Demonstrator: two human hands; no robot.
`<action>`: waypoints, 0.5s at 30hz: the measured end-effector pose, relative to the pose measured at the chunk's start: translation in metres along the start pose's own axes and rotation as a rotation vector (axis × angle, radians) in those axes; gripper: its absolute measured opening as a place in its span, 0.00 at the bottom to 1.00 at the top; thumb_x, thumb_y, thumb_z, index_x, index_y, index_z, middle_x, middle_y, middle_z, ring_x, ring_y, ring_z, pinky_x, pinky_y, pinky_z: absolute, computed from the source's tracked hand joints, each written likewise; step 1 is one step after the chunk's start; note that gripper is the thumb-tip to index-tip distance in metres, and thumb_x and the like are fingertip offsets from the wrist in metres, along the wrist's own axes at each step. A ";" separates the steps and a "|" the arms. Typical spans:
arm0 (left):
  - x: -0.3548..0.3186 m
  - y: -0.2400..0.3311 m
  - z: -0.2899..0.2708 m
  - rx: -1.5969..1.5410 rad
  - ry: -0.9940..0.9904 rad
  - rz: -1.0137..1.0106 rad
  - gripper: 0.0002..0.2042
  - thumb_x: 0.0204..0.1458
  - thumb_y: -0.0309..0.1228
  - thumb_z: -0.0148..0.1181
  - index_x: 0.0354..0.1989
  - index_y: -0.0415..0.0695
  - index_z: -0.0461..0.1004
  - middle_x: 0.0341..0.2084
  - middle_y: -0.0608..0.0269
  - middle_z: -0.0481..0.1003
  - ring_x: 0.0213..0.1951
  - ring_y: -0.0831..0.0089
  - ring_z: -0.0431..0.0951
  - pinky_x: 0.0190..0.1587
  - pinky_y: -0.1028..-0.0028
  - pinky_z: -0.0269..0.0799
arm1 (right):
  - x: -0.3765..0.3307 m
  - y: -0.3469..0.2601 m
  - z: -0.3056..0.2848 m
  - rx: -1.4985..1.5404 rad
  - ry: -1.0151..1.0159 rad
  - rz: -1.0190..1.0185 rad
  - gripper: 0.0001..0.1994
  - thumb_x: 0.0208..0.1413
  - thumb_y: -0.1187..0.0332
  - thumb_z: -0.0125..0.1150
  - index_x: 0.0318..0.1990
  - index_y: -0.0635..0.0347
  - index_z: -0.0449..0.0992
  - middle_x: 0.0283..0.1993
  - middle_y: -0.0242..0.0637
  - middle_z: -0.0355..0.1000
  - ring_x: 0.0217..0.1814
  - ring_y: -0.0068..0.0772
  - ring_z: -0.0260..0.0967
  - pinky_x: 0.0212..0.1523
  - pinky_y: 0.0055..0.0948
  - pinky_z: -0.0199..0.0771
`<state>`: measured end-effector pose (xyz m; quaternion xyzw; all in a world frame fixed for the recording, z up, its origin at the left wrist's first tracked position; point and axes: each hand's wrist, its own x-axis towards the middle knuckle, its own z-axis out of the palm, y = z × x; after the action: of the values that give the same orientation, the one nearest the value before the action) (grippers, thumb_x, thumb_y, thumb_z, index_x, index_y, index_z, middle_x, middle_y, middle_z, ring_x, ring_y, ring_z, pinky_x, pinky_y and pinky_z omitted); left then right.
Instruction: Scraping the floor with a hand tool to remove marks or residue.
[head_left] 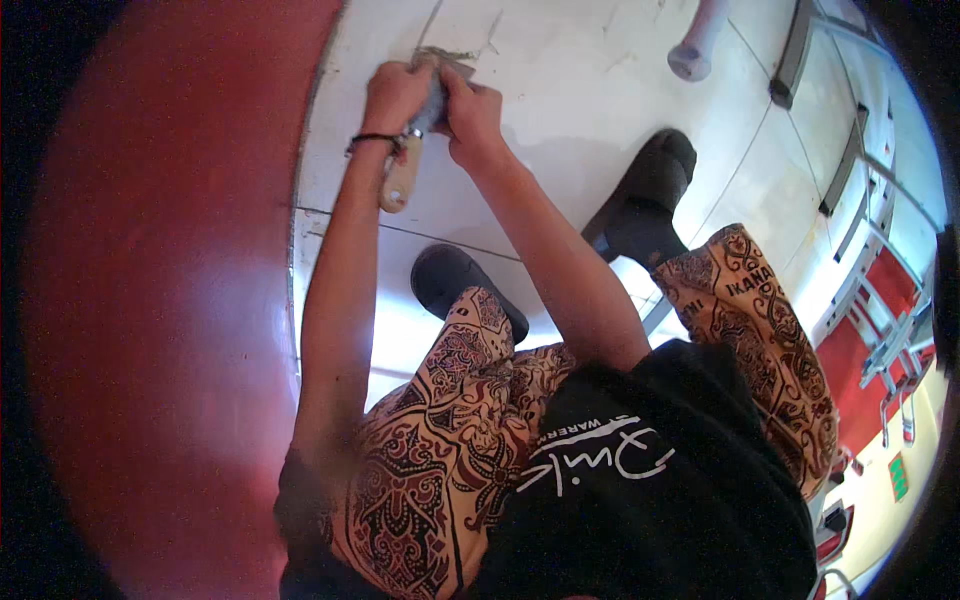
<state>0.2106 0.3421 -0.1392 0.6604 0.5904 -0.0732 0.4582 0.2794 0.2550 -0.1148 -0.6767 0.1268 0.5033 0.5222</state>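
Note:
My left hand (398,97) is closed on the grey metal blade of a scraper (400,178), close to the tiled floor. The scraper's pale wooden handle, with a hole near its end, points back toward me beneath my left wrist. From the other side, my right hand (474,122) grips the same blade, thumb along it. Both hands hide much of the blade. Dark grime (450,53) streaks the white floor tile (570,95) just beyond my fingers.
A red wall (170,270) rises close along my left. My dark shoes (455,285) rest on the tiles. Ahead to the right stands a pale round leg (690,62), with dark-edged metal frames (795,60) beyond it. Metal furniture (890,330) stands farther right.

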 end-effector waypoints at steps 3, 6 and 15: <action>-0.040 -0.014 0.011 -0.136 -0.091 0.036 0.30 0.52 0.53 0.48 0.29 0.30 0.76 0.28 0.32 0.73 0.39 0.42 0.75 0.43 0.56 0.69 | -0.030 0.014 -0.017 -0.026 0.000 -0.012 0.18 0.56 0.59 0.56 0.30 0.70 0.74 0.24 0.35 0.67 0.22 0.24 0.64 0.19 0.27 0.66; -0.106 -0.051 0.020 -0.186 -0.014 0.083 0.23 0.58 0.47 0.48 0.39 0.34 0.74 0.32 0.42 0.76 0.34 0.59 0.76 0.40 0.63 0.69 | -0.078 0.052 -0.038 -0.169 -0.077 -0.048 0.20 0.58 0.60 0.56 0.27 0.75 0.74 0.23 0.37 0.69 0.21 0.23 0.62 0.19 0.30 0.65; -0.234 -0.165 -0.028 -0.676 0.076 -0.441 0.22 0.59 0.44 0.48 0.36 0.32 0.75 0.27 0.56 0.77 0.30 0.74 0.75 0.33 0.72 0.70 | -0.154 0.159 -0.001 -0.262 -0.485 0.248 0.18 0.61 0.60 0.52 0.34 0.72 0.74 0.28 0.39 0.72 0.25 0.26 0.70 0.22 0.28 0.73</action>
<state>-0.0093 0.1754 -0.0601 0.3320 0.7253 0.0532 0.6007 0.0981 0.1323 -0.0817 -0.5777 0.0139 0.7222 0.3801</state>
